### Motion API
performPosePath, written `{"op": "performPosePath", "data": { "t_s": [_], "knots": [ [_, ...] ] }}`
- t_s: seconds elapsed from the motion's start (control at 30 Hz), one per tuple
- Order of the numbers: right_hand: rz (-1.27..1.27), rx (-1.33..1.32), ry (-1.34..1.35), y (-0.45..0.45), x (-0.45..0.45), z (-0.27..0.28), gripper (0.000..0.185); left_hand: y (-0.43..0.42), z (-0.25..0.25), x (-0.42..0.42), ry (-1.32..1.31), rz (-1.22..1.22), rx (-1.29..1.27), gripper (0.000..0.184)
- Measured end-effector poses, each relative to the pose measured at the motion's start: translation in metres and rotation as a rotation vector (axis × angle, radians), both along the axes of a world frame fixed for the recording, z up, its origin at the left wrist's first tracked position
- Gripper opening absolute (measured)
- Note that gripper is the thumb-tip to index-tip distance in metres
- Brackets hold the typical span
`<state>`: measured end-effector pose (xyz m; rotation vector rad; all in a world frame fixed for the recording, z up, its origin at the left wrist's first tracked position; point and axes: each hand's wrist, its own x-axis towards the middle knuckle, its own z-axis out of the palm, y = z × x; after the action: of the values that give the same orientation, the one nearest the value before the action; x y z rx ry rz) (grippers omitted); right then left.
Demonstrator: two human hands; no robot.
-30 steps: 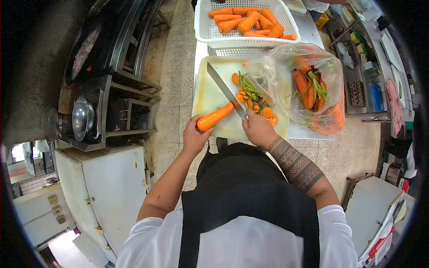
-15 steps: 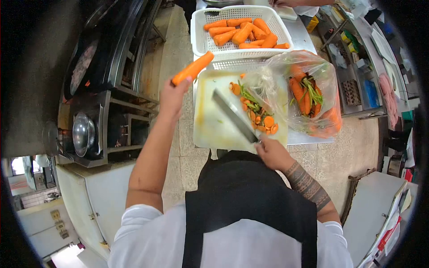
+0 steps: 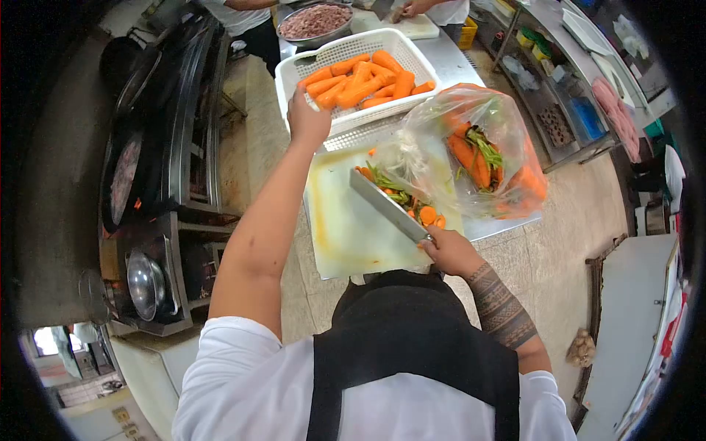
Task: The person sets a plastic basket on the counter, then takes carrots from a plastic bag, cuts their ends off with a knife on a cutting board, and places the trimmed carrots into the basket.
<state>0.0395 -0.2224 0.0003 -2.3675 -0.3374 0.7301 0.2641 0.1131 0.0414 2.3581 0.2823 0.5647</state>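
Observation:
My left hand reaches to the near left rim of the white plastic basket, fingers apart, with no carrot visible in it. Several peeled carrots lie inside the basket. My right hand grips the handle of a cleaver, its blade slanting over the pale cutting board. Beside the blade, carrot ends and green stem trimmings lie in a heap. A clear plastic bag of unpeeled carrots with stems rests on the board's right side.
Beyond the basket stands a metal bowl of chopped meat. A co-worker's hand is over another white board, and a second person stands at far left. A stove with a wok lines the left; shelves stand right.
My left hand has moved forward and up to the basket, and the carrot it held has left it. The cleaver stays in my right hand, shifted slightly lower against the trimmings.

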Motion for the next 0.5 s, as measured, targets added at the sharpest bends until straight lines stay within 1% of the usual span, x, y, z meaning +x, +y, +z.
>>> {"op": "performPosePath", "data": {
  "t_s": [0.07,0.1,0.2,0.23,0.27,0.33,0.43,0.5],
  "knots": [
    [-0.087,0.005,-0.015,-0.014,-0.003,0.005,0.035,-0.007,-0.015,-0.019,0.008,-0.099,0.09,0.063],
    [-0.085,0.0,-0.021,-0.017,-0.004,0.004,0.035,-0.012,-0.021,-0.031,0.014,-0.149,0.135,0.058],
    [-0.074,-0.048,-0.038,-0.018,-0.012,0.0,0.035,-0.062,-0.025,-0.069,-0.033,-0.381,-0.189,0.036],
    [-0.059,-0.085,-0.047,-0.012,-0.014,0.002,0.035,-0.088,-0.01,-0.084,0.018,-0.444,-0.249,0.03],
    [-0.042,-0.122,-0.058,-0.007,-0.015,0.004,0.035,-0.109,-0.014,-0.09,0.01,-0.541,-0.267,0.028],
    [-0.037,-0.114,-0.05,-0.001,-0.017,0.008,0.034,-0.147,-0.014,-0.097,0.014,-0.747,-0.16,0.026],
    [-0.004,-0.057,-0.079,0.0,-0.015,0.003,0.034,-0.209,-0.008,-0.093,0.28,-0.744,-0.225,0.026],
    [0.024,-0.014,-0.119,-0.003,-0.013,-0.002,0.035,-0.247,-0.024,-0.073,0.323,-0.559,-0.248,0.024]
  ]
}}
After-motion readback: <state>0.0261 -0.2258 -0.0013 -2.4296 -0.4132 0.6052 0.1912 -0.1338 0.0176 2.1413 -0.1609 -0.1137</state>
